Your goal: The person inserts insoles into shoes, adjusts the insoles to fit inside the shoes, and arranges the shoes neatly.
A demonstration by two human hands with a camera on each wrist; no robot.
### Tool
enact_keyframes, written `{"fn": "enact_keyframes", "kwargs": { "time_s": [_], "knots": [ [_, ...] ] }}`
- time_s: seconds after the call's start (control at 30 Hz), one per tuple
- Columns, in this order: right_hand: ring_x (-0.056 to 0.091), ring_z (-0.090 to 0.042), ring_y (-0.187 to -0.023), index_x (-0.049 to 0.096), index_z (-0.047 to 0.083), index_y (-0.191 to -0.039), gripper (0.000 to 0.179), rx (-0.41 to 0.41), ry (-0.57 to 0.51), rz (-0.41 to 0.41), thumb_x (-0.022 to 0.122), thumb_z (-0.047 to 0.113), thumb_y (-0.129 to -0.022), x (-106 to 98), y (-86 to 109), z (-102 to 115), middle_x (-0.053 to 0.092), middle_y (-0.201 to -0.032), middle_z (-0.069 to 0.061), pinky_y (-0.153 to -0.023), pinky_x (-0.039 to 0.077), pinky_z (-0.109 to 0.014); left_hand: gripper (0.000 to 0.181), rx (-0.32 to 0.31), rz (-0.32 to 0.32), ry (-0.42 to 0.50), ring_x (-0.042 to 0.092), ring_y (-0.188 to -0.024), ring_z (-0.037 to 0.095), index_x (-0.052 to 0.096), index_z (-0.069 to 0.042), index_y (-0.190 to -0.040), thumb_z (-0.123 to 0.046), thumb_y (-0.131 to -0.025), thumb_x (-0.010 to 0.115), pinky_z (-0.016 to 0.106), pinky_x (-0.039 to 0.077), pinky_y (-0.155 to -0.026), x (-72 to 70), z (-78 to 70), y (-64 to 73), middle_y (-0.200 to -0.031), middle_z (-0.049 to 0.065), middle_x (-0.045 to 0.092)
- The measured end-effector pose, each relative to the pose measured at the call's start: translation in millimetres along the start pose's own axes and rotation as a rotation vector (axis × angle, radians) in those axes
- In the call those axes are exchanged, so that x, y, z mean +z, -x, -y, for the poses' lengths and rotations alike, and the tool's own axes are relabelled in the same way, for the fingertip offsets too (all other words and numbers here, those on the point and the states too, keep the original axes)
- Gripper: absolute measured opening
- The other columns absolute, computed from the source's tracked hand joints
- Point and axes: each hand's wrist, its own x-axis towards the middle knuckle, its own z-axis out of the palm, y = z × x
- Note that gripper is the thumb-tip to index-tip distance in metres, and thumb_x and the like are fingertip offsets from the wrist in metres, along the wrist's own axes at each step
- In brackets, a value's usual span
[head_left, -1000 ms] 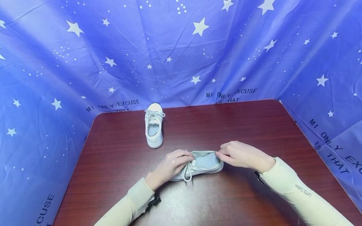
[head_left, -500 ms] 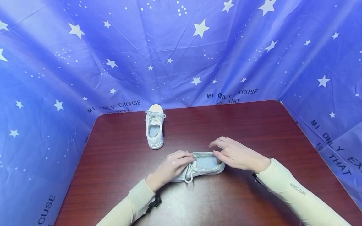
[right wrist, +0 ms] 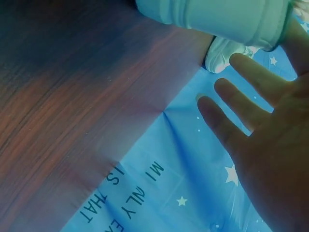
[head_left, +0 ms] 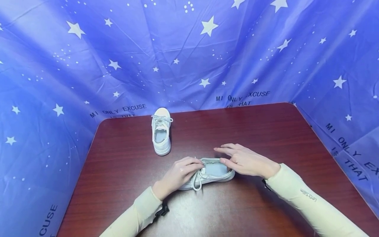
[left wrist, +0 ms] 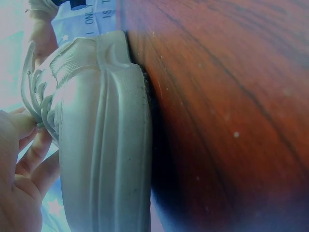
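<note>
A white lace-up sneaker [head_left: 214, 179] lies sideways across the table before me, its toe to the left and its opening facing up. Over its front my left hand [head_left: 179, 172] pinches the shoelace [left wrist: 46, 108] between thumb and fingers; one lace loop hangs down the side. At the heel end is my right hand [head_left: 251, 161], its fingers straight and spread beyond the shoe. Its thumb is by the collar; whether it touches is unclear. The right wrist view shows the sneaker's heel [right wrist: 227, 19] above the outstretched fingers [right wrist: 241, 104].
A second white sneaker [head_left: 162, 131] with tied laces stands farther back on the dark red wooden table [head_left: 251, 128], toe toward the rear edge. Blue curtains [head_left: 177, 42] with white stars hang around the table's back and sides.
My right hand has let go of the shoe's heel collar, its fingers spreading and shifting slightly left. The left hand stays where it was on the laces.
</note>
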Motion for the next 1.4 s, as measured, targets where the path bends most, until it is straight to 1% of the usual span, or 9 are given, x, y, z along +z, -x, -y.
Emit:
{"fn": "enact_keyframes", "kwargs": {
  "time_s": [0.27, 0.4, 0.53, 0.63, 0.83, 1.0, 1.1, 1.3, 1.4],
  "knots": [
    [0.048, -0.038, -0.142, 0.080, 0.015, -0.069, 0.058, 0.027, 0.140, 0.022, 0.048, 0.041, -0.109, 3.2, -1.5, 6.6, 0.058, -0.150, -0.010, -0.112, 0.039, -0.058, 0.024, 0.006, -0.004, 0.005, 0.071, -0.107, 0.022, 0.075, 0.000, -0.112, 0.005, -0.088, 0.073, 0.033, 0.054, -0.103, -0.5, -0.3, -1.4, -0.112, 0.010, 0.073],
    [0.050, -0.039, -0.140, 0.077, 0.018, -0.065, 0.055, 0.014, 0.117, 0.023, 0.051, 0.039, -0.108, 5.1, -1.9, 7.5, 0.061, -0.146, -0.012, -0.113, 0.039, -0.059, 0.022, 0.003, 0.001, -0.005, 0.071, -0.107, 0.021, 0.076, 0.000, -0.111, 0.004, -0.090, 0.072, 0.034, 0.054, -0.103, -0.8, -1.3, -1.4, -0.112, 0.009, 0.073],
    [0.057, -0.034, -0.133, 0.081, 0.011, -0.087, 0.042, 0.005, 0.064, -0.005, 0.054, 0.036, -0.107, 8.2, -0.5, 5.2, 0.067, -0.136, -0.011, -0.110, 0.043, -0.055, 0.019, 0.000, 0.026, -0.058, 0.070, -0.109, 0.020, 0.076, -0.003, -0.111, 0.000, -0.093, 0.070, 0.031, 0.053, -0.104, -1.4, -3.3, -2.4, -0.113, 0.007, 0.073],
    [0.064, -0.026, -0.117, 0.079, 0.005, -0.107, 0.033, -0.046, 0.065, -0.058, 0.059, 0.032, -0.105, 9.8, 1.2, 3.7, 0.070, -0.123, -0.008, -0.099, 0.050, -0.048, 0.017, -0.002, 0.042, -0.104, 0.070, -0.109, 0.019, 0.077, -0.005, -0.110, -0.004, -0.094, 0.071, 0.026, 0.053, -0.102, -1.5, -5.6, -3.4, -0.113, 0.004, 0.073],
    [0.058, -0.014, -0.092, 0.071, 0.015, -0.096, 0.005, -0.188, 0.140, -0.183, 0.073, 0.020, -0.095, 8.9, 0.1, -0.7, 0.063, -0.099, 0.005, -0.080, 0.050, -0.035, 0.014, 0.035, 0.060, -0.180, 0.067, -0.102, 0.016, 0.077, -0.009, -0.107, -0.008, -0.093, 0.073, 0.026, 0.055, -0.090, -3.1, -9.4, -7.7, -0.111, 0.000, 0.073],
    [0.056, -0.016, -0.087, 0.065, 0.015, -0.100, 0.015, -0.140, 0.168, -0.219, 0.076, 0.013, -0.090, 9.3, -2.3, -2.1, 0.060, -0.093, 0.005, -0.079, 0.050, -0.036, 0.014, 0.048, 0.085, -0.224, 0.064, -0.100, 0.017, 0.076, -0.011, -0.108, -0.011, -0.095, 0.072, 0.030, 0.049, -0.081, -3.9, -10.5, -8.3, -0.111, -0.002, 0.074],
    [0.055, -0.017, -0.084, 0.067, 0.015, -0.098, 0.015, -0.163, 0.193, -0.237, 0.078, 0.013, -0.088, 11.2, -4.6, -1.9, 0.058, -0.090, 0.005, -0.077, 0.049, -0.036, 0.014, 0.043, 0.094, -0.229, 0.064, -0.100, 0.018, 0.076, -0.012, -0.108, -0.012, -0.096, 0.071, 0.032, 0.049, -0.083, -4.2, -11.0, -8.2, -0.112, -0.003, 0.074],
    [0.052, -0.020, -0.087, 0.078, 0.022, -0.094, 0.017, -0.337, 0.336, -0.244, 0.082, 0.012, -0.081, 16.5, -11.3, 5.2, 0.057, -0.091, 0.003, -0.075, 0.043, -0.035, 0.014, 0.041, 0.087, -0.228, 0.064, -0.100, 0.018, 0.077, -0.012, -0.108, -0.012, -0.096, 0.070, 0.032, 0.049, -0.082, -3.7, -10.9, -7.7, -0.112, -0.002, 0.074],
    [0.060, -0.030, -0.113, 0.082, 0.028, -0.099, 0.023, -0.320, 0.340, -0.189, 0.081, 0.012, -0.082, 17.9, -12.1, 8.9, 0.066, -0.118, -0.008, -0.089, 0.048, -0.043, 0.014, 0.041, 0.081, -0.229, 0.063, -0.100, 0.017, 0.077, -0.011, -0.108, -0.012, -0.096, 0.069, 0.032, 0.048, -0.082, -3.5, -10.2, -7.6, -0.112, -0.002, 0.074]
  ]
}}
